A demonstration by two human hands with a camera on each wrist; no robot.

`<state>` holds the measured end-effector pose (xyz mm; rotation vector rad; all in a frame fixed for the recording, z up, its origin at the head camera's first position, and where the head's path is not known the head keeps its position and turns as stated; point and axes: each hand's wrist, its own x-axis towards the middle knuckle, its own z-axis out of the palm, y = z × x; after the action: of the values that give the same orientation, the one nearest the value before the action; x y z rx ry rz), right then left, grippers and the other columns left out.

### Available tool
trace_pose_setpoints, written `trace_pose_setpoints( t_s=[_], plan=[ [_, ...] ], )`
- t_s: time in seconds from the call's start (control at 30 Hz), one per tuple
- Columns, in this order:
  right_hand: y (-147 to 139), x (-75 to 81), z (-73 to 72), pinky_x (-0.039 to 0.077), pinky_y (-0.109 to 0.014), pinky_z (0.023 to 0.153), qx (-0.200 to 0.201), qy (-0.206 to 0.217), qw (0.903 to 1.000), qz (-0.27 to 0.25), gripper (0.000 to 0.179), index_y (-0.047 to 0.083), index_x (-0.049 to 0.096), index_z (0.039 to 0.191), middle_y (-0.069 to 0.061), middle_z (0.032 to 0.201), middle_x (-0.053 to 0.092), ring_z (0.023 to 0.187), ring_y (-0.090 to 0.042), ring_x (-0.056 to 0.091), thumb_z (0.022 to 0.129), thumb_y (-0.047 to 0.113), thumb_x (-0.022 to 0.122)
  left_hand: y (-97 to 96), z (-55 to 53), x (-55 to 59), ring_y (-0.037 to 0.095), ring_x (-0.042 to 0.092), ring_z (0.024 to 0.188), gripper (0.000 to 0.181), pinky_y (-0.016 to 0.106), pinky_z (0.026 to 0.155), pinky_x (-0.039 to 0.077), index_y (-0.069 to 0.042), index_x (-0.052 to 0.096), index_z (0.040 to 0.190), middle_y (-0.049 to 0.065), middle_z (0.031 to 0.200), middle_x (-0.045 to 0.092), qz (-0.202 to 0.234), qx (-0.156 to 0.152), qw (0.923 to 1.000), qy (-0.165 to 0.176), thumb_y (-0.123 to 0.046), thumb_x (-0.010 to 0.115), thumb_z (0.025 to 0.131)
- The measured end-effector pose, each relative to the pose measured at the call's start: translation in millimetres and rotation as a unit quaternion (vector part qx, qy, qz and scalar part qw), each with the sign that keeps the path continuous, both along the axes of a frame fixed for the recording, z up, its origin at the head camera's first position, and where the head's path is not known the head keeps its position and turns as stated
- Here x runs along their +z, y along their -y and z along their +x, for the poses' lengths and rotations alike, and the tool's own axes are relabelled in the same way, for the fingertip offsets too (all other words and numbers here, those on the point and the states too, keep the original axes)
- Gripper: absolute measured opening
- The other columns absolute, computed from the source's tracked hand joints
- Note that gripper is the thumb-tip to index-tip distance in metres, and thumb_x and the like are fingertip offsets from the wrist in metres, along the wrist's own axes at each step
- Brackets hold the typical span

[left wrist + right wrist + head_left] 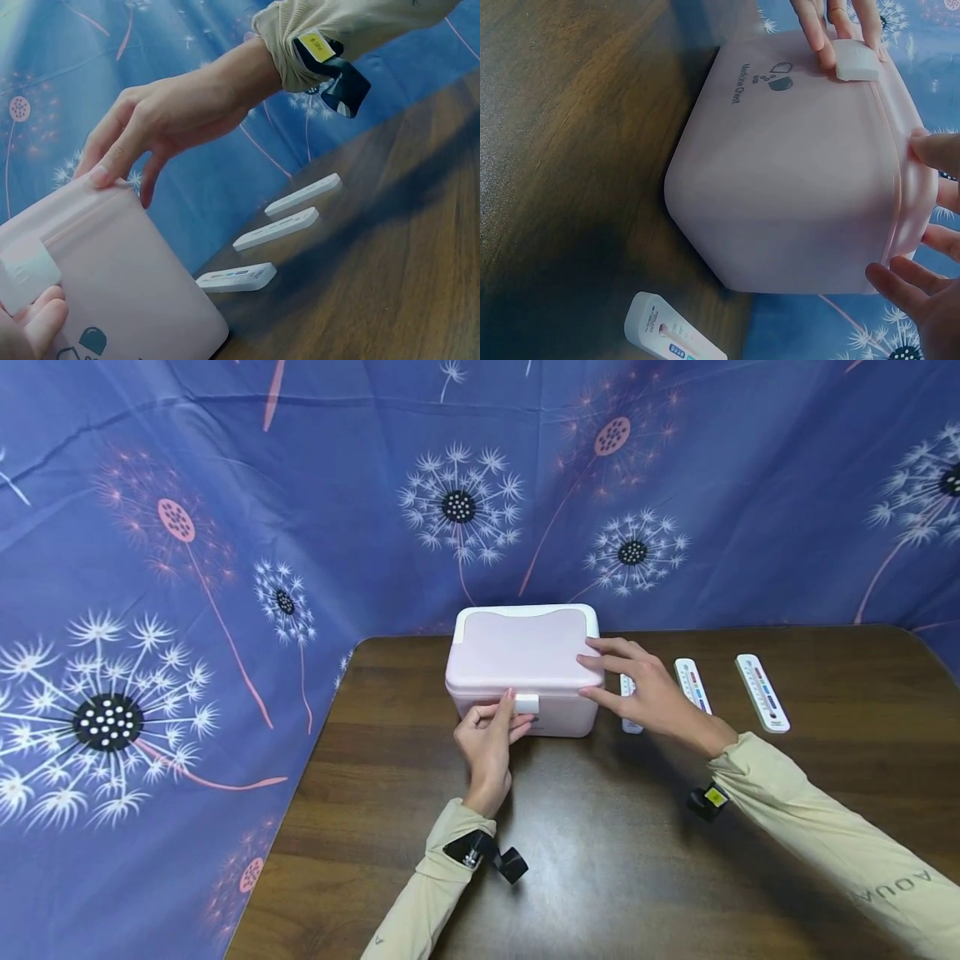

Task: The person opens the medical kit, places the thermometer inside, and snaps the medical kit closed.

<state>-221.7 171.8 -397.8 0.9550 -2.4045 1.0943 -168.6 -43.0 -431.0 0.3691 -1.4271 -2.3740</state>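
A pale pink medicine chest (558, 716) with a white-rimmed lid (525, 647) stands on the table, lid down. My left hand (489, 739) is at the white latch (528, 703) on its front, thumb at the top and fingertips under the lower edge. In the right wrist view those fingers sit around the latch (856, 60). My right hand (645, 689) rests on the lid's right end with fingers spread. Its thumb touches the front edge of the lid, as the left wrist view shows, and the other fingers lie along the top and side.
Three white wall thermometers lie right of the chest: one (630, 710) partly hidden behind my right hand, one (692, 683) beyond it, one (762, 693) farthest right. A blue dandelion-print cloth (337, 527) hangs behind and left of the brown wooden table (600, 843).
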Motion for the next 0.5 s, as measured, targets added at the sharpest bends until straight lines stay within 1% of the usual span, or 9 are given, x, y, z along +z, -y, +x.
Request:
trace_pose_setpoints(
  t_s=[0.13, 0.27, 0.37, 0.5],
  plan=[
    [2.5, 2.9, -0.6, 0.037, -0.056, 0.096, -0.001, 0.002, 1.0, 0.0, 0.048, 0.005, 0.066, 0.12, -0.013, 0.134, 0.052, 0.124, -0.033, 0.045, 0.075, 0.015, 0.081, 2.1, -1.0, 0.3, 0.036, 0.068, 0.064, 0.025, 0.039, 0.058, 0.057, 0.004, 0.057, 0.079, 0.023, 0.086, 0.069, 0.009, 0.0, 1.0, -0.001, -0.011, 0.077, 0.08],
    [3.7, 3.4, -0.9, 0.038, -0.056, 0.096, 0.0, 0.001, 1.0, 0.005, 0.048, 0.005, 0.067, 0.119, -0.013, 0.134, 0.052, 0.123, -0.033, 0.045, 0.075, 0.015, 0.081, 3.4, 0.5, 0.2, 0.034, 0.069, 0.062, 0.025, 0.037, 0.056, 0.057, 0.003, 0.058, 0.078, 0.024, 0.081, 0.068, 0.015, 0.0, 0.9999, 0.006, -0.013, 0.077, 0.079],
    [2.6, 3.5, -1.0, 0.038, -0.055, 0.096, 0.0, -0.001, 1.0, 0.002, 0.047, 0.004, 0.067, 0.118, -0.014, 0.133, 0.053, 0.122, -0.033, 0.046, 0.073, 0.013, 0.081, 1.5, 0.9, 0.1, 0.033, 0.069, 0.062, 0.026, 0.036, 0.055, 0.056, 0.003, 0.058, 0.078, 0.024, 0.082, 0.069, 0.016, 0.002, 0.9998, 0.008, -0.014, 0.078, 0.079],
    [0.7, 3.9, -1.0, 0.039, -0.055, 0.095, -0.001, -0.003, 1.0, 0.002, 0.047, 0.004, 0.068, 0.117, -0.014, 0.132, 0.054, 0.122, -0.033, 0.047, 0.073, 0.013, 0.082, -1.2, 0.6, 0.5, 0.034, 0.068, 0.06, 0.027, 0.038, 0.053, 0.056, 0.004, 0.058, 0.077, 0.024, 0.082, 0.069, 0.015, 0.009, 0.9998, 0.008, -0.014, 0.077, 0.079]
  ],
)
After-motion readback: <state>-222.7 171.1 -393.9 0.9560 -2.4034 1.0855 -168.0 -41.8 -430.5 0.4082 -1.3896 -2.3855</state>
